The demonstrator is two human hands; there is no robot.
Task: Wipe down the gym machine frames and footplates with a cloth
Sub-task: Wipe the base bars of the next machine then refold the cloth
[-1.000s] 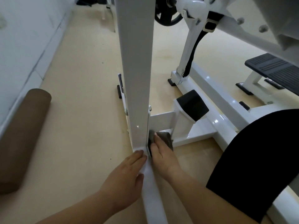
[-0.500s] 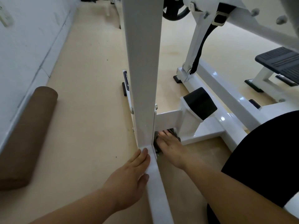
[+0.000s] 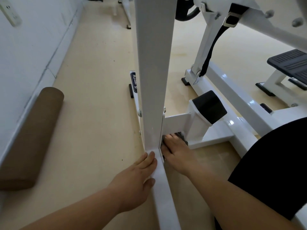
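While the right fingers [image 3: 169, 142] are lying fairly straight and pressing flat on the grey cloth [image 3: 183, 138], the cloth is sitting wedged low in the middle of the frame. It's right at the foot of the white upright post [image 3: 154, 80] and under the short crossbar [image 3: 176, 121]. Only a dark edge of it is peeking out past the right hand [image 3: 176, 154], so most of it is hidden.

The left fingers [image 3: 149, 161] are also stretched out, not gripping anything, resting on top of the white base rail [image 3: 163, 200] just below where it joins the post. The thumb is lying against the rail's left side, and the left hand [image 3: 132, 183] is coming in from the lower left.

As for writing, a blue sticker [image 3: 133, 82] is poking out from behind the post's left edge. It's got white lettering running sideways that I honestly can't read.

Around that, a black rubber pad [image 3: 209, 107] is capping an angled stub just right of the crossbar. A black strap [image 3: 214, 42] is hanging down the frame at upper right, and a ribbed black footplate [image 3: 289, 63] is showing at the right edge. A brown padded roll [image 3: 31, 136] is lying along the wall at left, with a white wall socket [image 3: 10, 14] in the upper left corner. The person's black clothing [image 3: 274, 171] is blocking the lower right.
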